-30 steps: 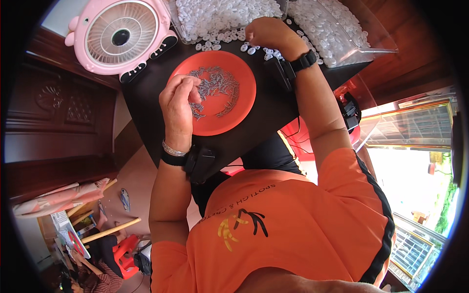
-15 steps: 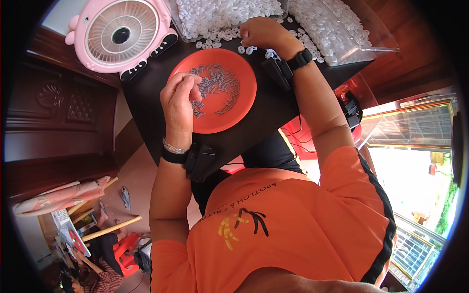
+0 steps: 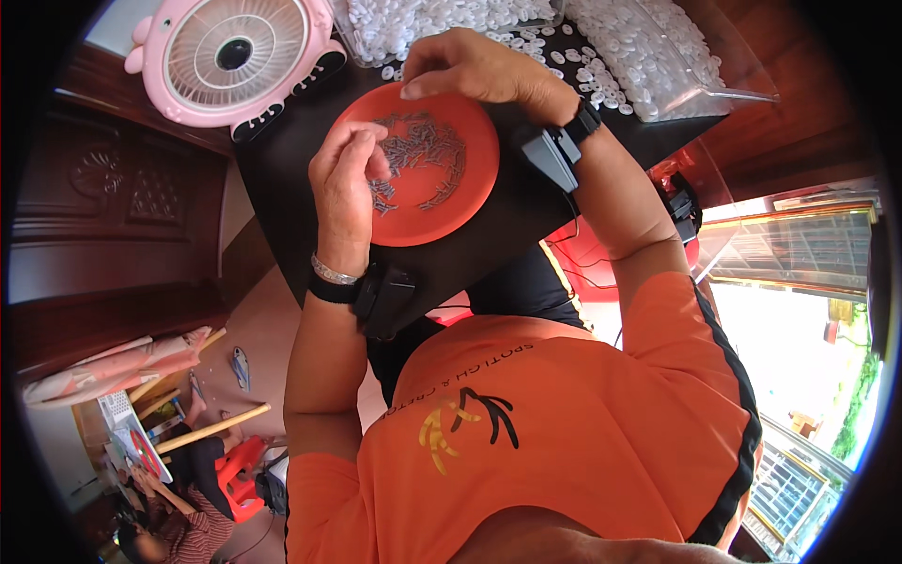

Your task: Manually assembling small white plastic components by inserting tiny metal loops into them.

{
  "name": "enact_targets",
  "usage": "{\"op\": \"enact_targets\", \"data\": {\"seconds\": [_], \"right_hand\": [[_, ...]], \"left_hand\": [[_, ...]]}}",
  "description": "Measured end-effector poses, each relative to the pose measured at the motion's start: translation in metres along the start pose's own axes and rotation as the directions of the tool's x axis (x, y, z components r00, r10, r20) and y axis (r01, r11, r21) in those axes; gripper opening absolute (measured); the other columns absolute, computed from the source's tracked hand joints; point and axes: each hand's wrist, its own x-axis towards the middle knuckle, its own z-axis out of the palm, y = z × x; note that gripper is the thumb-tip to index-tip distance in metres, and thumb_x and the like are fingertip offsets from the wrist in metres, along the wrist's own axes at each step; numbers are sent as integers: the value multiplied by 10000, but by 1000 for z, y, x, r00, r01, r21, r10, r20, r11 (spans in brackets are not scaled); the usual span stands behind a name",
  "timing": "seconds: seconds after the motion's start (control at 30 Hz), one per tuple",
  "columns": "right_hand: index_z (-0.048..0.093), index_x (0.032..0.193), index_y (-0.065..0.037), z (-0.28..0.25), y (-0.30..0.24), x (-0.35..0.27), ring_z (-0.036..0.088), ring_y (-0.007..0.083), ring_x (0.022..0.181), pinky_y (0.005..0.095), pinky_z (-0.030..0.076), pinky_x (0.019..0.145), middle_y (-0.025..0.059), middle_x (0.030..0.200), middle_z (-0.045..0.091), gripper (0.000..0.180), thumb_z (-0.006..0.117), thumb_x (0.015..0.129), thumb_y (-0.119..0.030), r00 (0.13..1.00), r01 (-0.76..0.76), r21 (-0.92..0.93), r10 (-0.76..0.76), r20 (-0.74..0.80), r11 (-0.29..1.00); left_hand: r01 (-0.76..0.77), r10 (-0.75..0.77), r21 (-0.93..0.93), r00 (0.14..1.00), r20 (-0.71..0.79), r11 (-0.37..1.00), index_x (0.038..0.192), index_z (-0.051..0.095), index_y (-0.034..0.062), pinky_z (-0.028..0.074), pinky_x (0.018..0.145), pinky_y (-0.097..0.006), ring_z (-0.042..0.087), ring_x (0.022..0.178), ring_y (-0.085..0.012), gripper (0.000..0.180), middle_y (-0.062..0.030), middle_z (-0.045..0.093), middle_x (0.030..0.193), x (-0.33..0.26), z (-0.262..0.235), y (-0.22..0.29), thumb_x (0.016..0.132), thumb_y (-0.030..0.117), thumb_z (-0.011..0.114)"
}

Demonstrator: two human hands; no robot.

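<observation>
A round orange-red plate (image 3: 413,226) lies on the dark table and holds many small grey screw-like pieces (image 3: 427,141). My left hand (image 3: 346,183) hovers at the plate's left edge, its thumb and fingers curled together; whatever is between them is too small to make out. Over the plate's far rim, my right hand (image 3: 474,70) is bent inward with curled fingers. Its fingertips are partly hidden, so anything held there does not show. Small white oval plastic pieces (image 3: 601,83) are scattered on the table just beyond my right hand.
Two clear bins stand at the back, heaped with white pieces (image 3: 413,21) and more white pieces (image 3: 648,52). A pink fan (image 3: 315,23) stands at the far left. Black devices are strapped to my wrists. Another person (image 3: 193,526) sits at the lower left beside a red stool (image 3: 242,479).
My right hand has moved left from the loose white pieces to the plate's far rim. My left hand stays nearly in place over the plate.
</observation>
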Motion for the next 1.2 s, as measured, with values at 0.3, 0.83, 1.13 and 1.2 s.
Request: {"op": "enact_targets", "data": {"seconds": [0.3, 0.83, 1.13, 1.2], "right_hand": [[629, 870, 1, 32, -16, 1, 576, 97, 713, 252, 464, 680, 14, 745, 620, 141, 631, 847, -138, 990, 110, 198, -126, 71, 974], [648, 913, -7, 29, -22, -5, 605, 120, 709, 262, 480, 676, 38, 757, 649, 175, 635, 833, -162, 994, 83, 183, -93, 48, 980], [642, 820, -39, 37, -26, -15, 612, 288, 705, 381, 471, 633, 103, 707, 622, 211, 642, 701, -213, 961, 139, -455, -10, 275, 880], [634, 805, -35, 42, -24, -14, 606, 312, 721, 400, 469, 639, 110, 696, 612, 203, 632, 693, -204, 963, 171, -509, -34, 268, 844]], "left_hand": [[24, -24, -4, 999, 48, 1000, 834, 566, 9, 411, 585, -239, 490, 608, -97, 205, -25, 526, 666, 2, -1, -4, 912, 183, 490], [49, -36, -136, 994, 100, 989, 870, 557, 6, 414, 657, -260, 494, 679, -128, 163, -48, 522, 723, 4, -5, -6, 901, 147, 481], [53, -56, -73, 998, -31, 996, 855, 567, 14, 416, 620, -247, 508, 648, -115, 157, -32, 530, 710, 6, -7, -5, 885, 152, 499], [50, -52, -74, 998, -31, 996, 849, 569, 17, 419, 617, -245, 509, 643, -114, 156, -28, 529, 703, 6, -8, -5, 882, 154, 503]]}}
